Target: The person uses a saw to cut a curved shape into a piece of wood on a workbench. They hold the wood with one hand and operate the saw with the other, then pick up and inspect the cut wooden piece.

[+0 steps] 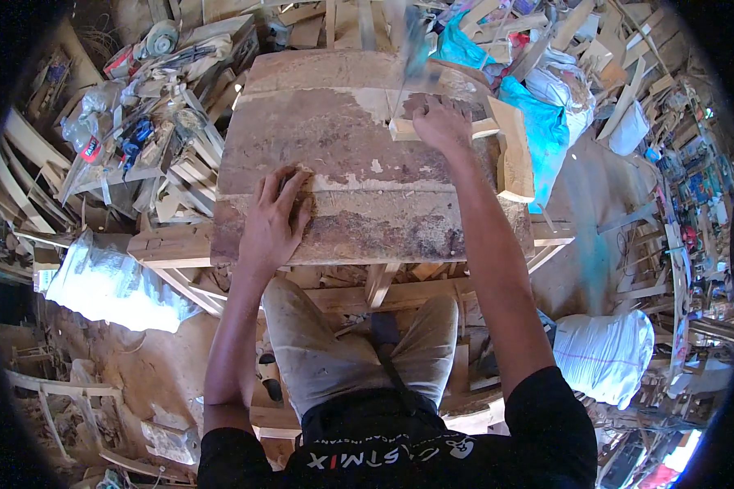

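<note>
A worn wooden work board lies in front of me, its surface patchy with dust and scrapes. My left hand rests on its near left part, fingers spread and holding nothing. At the far right, my right hand is closed over a short curved wooden piece, whose two ends show on either side. Beside that piece stands a wider pale wooden piece along the board's right edge. Whether the two pieces are joined, I cannot tell. Just beyond my right hand is a motion-blurred shape.
Timber beams run beneath the board. On the left a cluttered bench holds a plastic bottle and a blue tool. Turquoise sacks and wood scraps crowd the far right. White sacks stand at both sides.
</note>
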`<state>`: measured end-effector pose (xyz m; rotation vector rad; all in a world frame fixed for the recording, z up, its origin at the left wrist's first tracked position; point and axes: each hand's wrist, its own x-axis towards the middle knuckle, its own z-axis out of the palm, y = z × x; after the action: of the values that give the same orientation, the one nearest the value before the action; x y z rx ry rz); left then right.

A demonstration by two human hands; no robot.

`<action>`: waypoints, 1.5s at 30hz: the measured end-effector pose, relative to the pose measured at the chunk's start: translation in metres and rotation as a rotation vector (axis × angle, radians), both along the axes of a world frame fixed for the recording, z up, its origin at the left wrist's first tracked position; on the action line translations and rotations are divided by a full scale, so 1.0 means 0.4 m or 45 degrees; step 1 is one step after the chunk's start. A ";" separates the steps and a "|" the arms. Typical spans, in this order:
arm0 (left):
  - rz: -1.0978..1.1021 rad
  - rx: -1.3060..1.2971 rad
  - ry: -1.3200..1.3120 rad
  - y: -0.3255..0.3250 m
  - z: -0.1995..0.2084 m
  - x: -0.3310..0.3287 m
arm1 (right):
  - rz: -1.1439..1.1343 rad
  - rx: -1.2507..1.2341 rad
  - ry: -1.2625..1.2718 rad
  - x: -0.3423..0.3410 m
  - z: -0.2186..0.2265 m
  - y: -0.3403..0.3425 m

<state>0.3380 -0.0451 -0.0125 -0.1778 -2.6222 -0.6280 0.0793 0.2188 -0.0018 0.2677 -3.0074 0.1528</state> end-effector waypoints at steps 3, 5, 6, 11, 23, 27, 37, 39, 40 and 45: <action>0.012 -0.005 -0.010 -0.004 -0.008 -0.004 | -0.001 -0.055 0.004 -0.009 -0.007 -0.005; 0.012 0.002 -0.010 -0.002 -0.006 -0.005 | 0.015 -0.105 0.012 -0.026 -0.016 -0.003; 0.014 0.006 -0.012 -0.002 -0.006 -0.004 | 0.012 -0.082 0.024 -0.030 -0.019 -0.004; -0.004 0.016 0.008 -0.006 -0.006 -0.005 | -0.002 -0.096 0.010 -0.045 -0.028 -0.006; 0.005 0.046 -0.019 -0.011 -0.009 -0.001 | 0.027 0.023 0.117 -0.058 -0.041 -0.008; -0.004 0.052 -0.014 -0.018 -0.007 0.000 | 0.009 0.022 0.006 -0.065 -0.026 -0.018; -0.009 0.036 -0.012 -0.030 -0.012 -0.003 | 0.011 0.120 -0.055 -0.063 -0.021 -0.012; -0.030 0.052 -0.017 -0.031 -0.009 -0.004 | 0.021 0.098 -0.023 -0.068 -0.028 -0.003; -0.032 0.057 -0.019 -0.031 -0.007 -0.004 | 0.038 0.082 -0.007 -0.075 -0.034 0.003; -0.049 0.072 -0.035 -0.034 -0.007 -0.002 | -0.007 0.050 0.030 -0.096 -0.044 0.006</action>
<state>0.3370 -0.0586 -0.0154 -0.2043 -2.6292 -0.7213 0.0408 0.2210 -0.0196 0.2629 -2.9903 0.0895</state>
